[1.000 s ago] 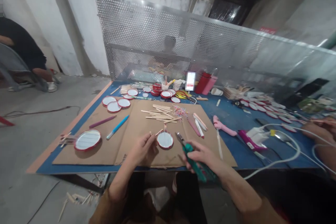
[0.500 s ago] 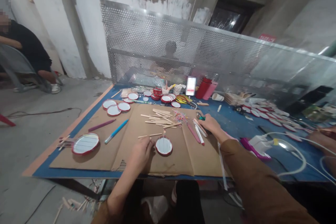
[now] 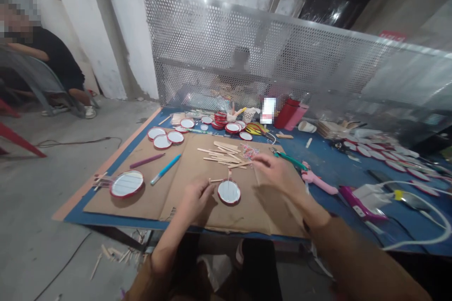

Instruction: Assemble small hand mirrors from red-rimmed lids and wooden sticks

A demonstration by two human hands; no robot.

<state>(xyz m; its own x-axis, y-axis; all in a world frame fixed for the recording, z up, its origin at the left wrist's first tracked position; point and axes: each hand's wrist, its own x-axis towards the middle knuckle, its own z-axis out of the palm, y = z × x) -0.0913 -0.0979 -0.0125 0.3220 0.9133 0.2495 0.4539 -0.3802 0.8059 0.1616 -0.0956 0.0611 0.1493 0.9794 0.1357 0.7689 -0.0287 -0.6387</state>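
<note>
Over cardboard, right hand now empty

Both the left hand and the right hand are bare, the brown left sleeve sits at 7 o'clock, the matching brown right sleeve runs toward 5 o'clock, and black trousers show at 6 o'clock

The round lid in front of you has a red rim around a white face, and it lies on tan cardboard. Nearby you see pale wooden sticks, a light blue pen, a purple pen, green pliers and a pink glue gun. The blue table has an orange edge, and the silver screen is patterned with round holes.
</note>
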